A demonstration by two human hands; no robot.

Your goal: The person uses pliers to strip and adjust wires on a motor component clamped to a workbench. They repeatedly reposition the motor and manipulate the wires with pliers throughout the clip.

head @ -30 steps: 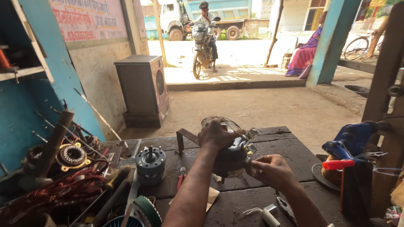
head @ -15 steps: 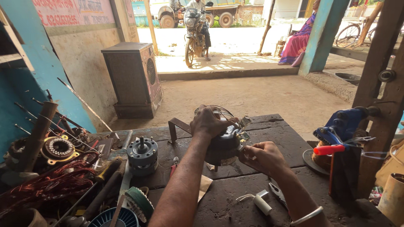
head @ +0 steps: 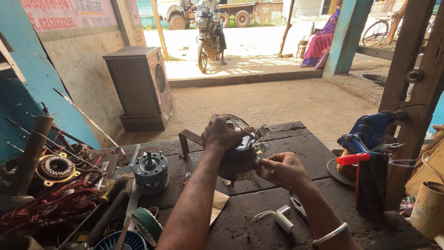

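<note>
Around us the desk [head: 296,153] is crowded: a small grey motor [head: 151,170] with its shaft upright stands left of our arms, and beyond it lie a stator ring [head: 57,165], a tangle of copper winding wire [head: 44,208] and several loose rods and tools. A white cylindrical capacitor [head: 282,221] with thin wires lies on the boards near our right forearm. To the right, a blue tool [head: 367,132] and a red-handled screwdriver [head: 354,159] stand against a wooden post [head: 411,92]. Nothing lies between us and the work.

The desk is of dark, worn planks. It faces a dirt floor, a dark box-shaped cooler [head: 138,88] by the wall, and an open front where a motorcycle [head: 209,34] is parked in sunlight.

Our left hand [head: 222,134] is curled over the top of the dark round motor [head: 238,159], which stands at the desk's middle, gripping it. Our right hand [head: 282,169] has its fingers [head: 266,162] pinched narrow at the motor's right side; what they pinch we cannot tell.
</note>
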